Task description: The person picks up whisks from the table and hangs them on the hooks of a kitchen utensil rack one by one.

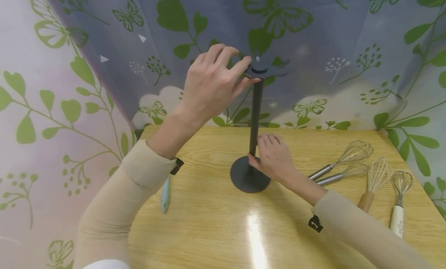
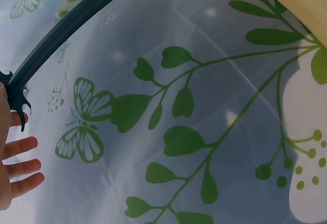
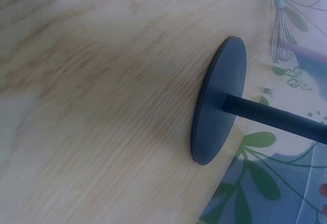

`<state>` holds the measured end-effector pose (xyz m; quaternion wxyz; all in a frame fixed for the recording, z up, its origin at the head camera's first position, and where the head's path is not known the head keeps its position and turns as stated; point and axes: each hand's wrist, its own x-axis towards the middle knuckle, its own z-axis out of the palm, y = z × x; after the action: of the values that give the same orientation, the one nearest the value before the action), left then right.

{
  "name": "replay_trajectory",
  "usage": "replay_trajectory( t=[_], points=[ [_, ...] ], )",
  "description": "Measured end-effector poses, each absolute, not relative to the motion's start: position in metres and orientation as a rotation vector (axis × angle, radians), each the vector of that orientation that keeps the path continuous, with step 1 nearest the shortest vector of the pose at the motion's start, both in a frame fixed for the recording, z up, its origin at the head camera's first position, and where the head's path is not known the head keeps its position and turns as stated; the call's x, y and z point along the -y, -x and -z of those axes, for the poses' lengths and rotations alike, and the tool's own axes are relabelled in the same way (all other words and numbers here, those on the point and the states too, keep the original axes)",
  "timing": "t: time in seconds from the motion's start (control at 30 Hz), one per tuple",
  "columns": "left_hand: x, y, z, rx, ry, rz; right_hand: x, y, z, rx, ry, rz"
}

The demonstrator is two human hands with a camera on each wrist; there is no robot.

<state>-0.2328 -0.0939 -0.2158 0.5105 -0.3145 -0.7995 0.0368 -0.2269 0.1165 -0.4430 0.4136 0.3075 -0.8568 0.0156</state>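
Observation:
A black upright stand (image 1: pixel 256 114) with a round flat base (image 1: pixel 244 180) is on the wooden table, hooks around its top. High on it, my left hand (image 1: pixel 210 77) pinches one of the top hooks between thumb and forefinger; in the left wrist view the other fingers (image 2: pixel 23 168) spread beside the hook (image 2: pixel 19 104). Low on the pole, my right hand (image 1: pixel 273 155) holds it, thumb across the front and fingers bent at its right side. The right wrist view shows the base (image 3: pixel 219 106) and pole (image 3: pixel 276 117), with only fingertips at the edge.
Several whisks lie on the table at the right, among them one with a wooden handle (image 1: pixel 366 201) and one with a white handle (image 1: pixel 397 220). A whisk with a pale blue handle (image 1: pixel 165 195) lies at the left, partly behind my left sleeve. Leaf-patterned curtains (image 1: pixel 313 36) surround the table.

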Motion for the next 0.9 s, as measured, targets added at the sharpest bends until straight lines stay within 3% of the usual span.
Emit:
replay_trajectory(
  t=[0.9],
  points=[
    [0.104, 0.236, 0.217, 1.679, 0.851, 0.094, -0.126, 0.223, 0.441, 2.186, -0.790, -0.099]
  ],
)
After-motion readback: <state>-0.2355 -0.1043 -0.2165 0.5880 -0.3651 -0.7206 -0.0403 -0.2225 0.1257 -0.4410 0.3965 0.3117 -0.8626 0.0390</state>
